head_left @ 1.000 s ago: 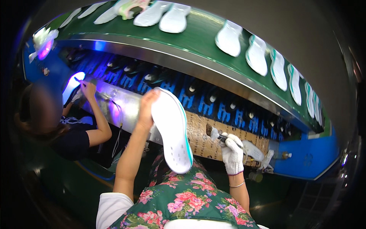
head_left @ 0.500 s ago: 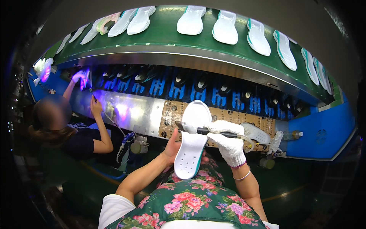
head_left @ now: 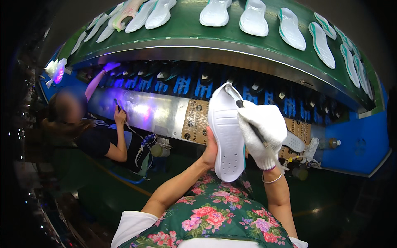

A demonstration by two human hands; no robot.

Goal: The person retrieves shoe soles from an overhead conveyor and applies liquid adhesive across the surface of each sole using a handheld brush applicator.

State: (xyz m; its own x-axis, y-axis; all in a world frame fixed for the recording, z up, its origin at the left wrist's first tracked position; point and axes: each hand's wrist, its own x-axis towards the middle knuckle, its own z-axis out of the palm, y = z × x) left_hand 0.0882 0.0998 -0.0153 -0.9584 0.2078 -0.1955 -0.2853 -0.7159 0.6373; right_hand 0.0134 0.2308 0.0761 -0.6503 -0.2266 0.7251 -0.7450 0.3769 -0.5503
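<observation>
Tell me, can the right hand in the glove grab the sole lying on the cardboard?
Probably not right now: the gloved right hand already holds a brush. The sole on the cardboard looks near, with nothing seen blocking the way, so an emptied hand likely could.

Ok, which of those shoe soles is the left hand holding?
The central white sole: the bare left hand grips it from beneath. The other white ones lie on the green shelf, and a greyish one on the cardboard.
</observation>
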